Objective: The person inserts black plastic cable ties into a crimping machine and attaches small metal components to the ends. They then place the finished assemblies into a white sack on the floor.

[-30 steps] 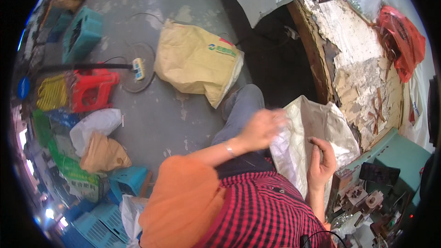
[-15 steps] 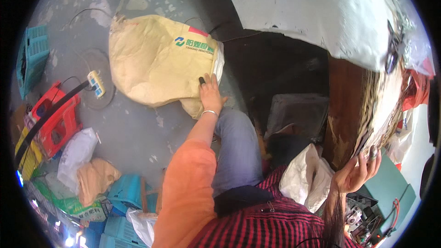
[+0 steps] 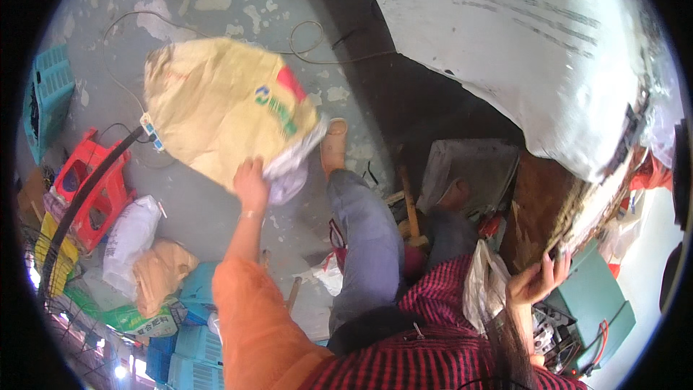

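Observation:
My left hand [image 3: 252,186] grips the lower edge of a pale yellow woven sack [image 3: 209,112] with green print and a red patch. The sack hangs ahead and to the left, smeared by motion, its white lining [image 3: 292,152] showing at the mouth. On the right, my right hand [image 3: 538,279] rests against the edge of a worn wooden table [image 3: 538,198]; its fingers are partly spread, with nothing seen in them. A white plastic sheet [image 3: 505,50] with dark print covers the table top.
A red plastic stool [image 3: 92,188], a teal crate [image 3: 49,97] and a power strip [image 3: 151,132] with a trailing cable are at left. White and brown bags [image 3: 164,274] lie nearer. Green machinery [image 3: 599,303] stands at right. Below the table are a grey box [image 3: 469,173] and a wooden handle [image 3: 409,206].
My left hand has drawn the sack left, away from my knee, uncovering my sandalled foot and the floor near it. The right hand remains at the table edge. The view has shifted slightly.

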The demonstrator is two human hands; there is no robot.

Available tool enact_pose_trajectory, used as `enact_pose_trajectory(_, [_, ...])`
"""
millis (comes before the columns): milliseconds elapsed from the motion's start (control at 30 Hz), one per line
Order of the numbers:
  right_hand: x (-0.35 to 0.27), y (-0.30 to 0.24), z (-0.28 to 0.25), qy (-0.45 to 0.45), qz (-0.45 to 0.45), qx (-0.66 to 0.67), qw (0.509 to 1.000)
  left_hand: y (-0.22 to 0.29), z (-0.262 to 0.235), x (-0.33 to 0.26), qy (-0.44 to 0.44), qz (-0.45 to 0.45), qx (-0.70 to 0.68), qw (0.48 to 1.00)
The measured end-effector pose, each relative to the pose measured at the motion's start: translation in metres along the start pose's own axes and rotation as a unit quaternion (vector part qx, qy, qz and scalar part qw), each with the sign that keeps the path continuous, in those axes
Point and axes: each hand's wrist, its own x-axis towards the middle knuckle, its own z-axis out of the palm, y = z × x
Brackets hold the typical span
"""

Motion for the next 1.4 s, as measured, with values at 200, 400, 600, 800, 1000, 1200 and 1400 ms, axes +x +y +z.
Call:
enact_pose_trajectory(200, [0.022, -0.014, -0.001, 0.006, -0.023, 0.003, 1.000, -0.150, -0.057, -0.321, -0.361, -0.063, 0.238, 0.899])
enact_pose_trajectory(400, [0.026, -0.014, 0.003, 0.049, -0.021, 0.042, 0.998, -0.211, -0.114, -0.559, -0.600, -0.268, 0.181, 0.731])
enact_pose_trajectory(600, [0.028, -0.009, 0.003, 0.069, -0.010, 0.084, 0.994, -0.049, -0.064, -0.467, -0.421, -0.369, -0.306, 0.770])
enact_pose_trajectory(800, [0.027, -0.006, 0.001, 0.089, -0.001, 0.154, 0.984, 0.109, -0.155, -0.244, -0.317, -0.216, -0.515, 0.767])
enact_pose_trajectory(1000, [0.035, -0.008, -0.016, 0.087, 0.018, 0.185, 0.979, 0.107, -0.209, -0.178, -0.448, -0.103, -0.198, 0.866])
enact_pose_trajectory(1200, [0.025, -0.009, -0.006, 0.130, 0.046, 0.169, 0.976, 0.121, -0.287, -0.099, -0.646, 0.033, -0.199, 0.736])
enact_pose_trajectory(1400, [0.028, -0.011, -0.005, 0.143, 0.086, 0.150, 0.974, 0.085, -0.217, -0.047, -0.859, 0.154, 0.110, 0.476])
